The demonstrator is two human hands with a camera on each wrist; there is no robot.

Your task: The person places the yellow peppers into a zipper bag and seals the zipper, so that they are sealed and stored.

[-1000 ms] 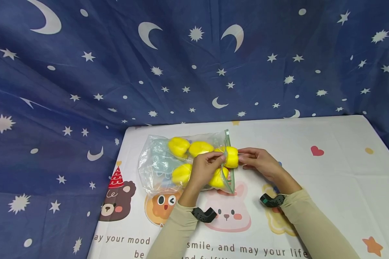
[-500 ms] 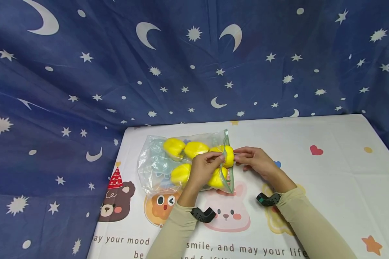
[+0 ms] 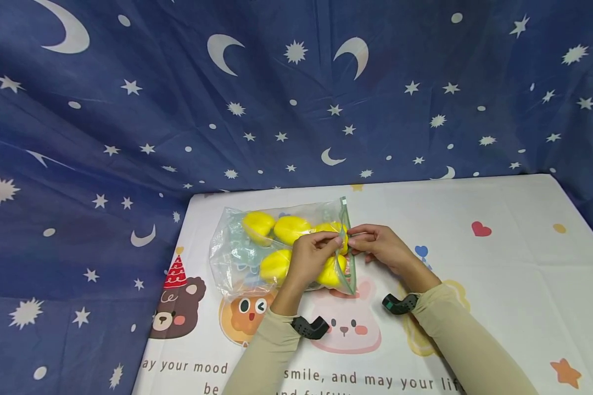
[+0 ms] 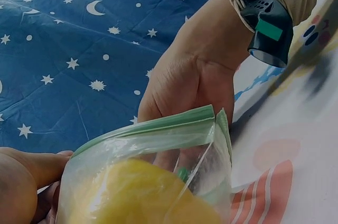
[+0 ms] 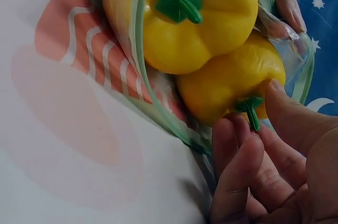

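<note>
Sleeves of beige cloth and dark wrist bands come first in the head view, above the cartoon-printed cloth (image 3: 474,263) that covers the counter. Past them the left hand (image 3: 311,258) lies on top of the clear zip bag (image 3: 237,247), its fingertips pinching the bag's open edge, while the right hand (image 3: 380,247) meets it from outside the mouth, fingers bent and touching the last yellow pepper (image 3: 333,230) at the green zip strip. The left hand covers part of the peppers beneath it.

The right wrist view shows what the head view cannot: two peppers (image 5: 200,18) pressed together at the mouth, green stems pointing out, and fingertips (image 5: 235,129) at the lower pepper's stem (image 5: 248,108). The left wrist view shows the zip strip (image 4: 153,126) arched over a pepper, with the right hand just behind it; the left hand itself is cut off at the corner.

Farther peppers (image 3: 257,225) sit deep in the bag. Behind the counter hangs a blue star-and-moon cloth (image 3: 296,93).
</note>
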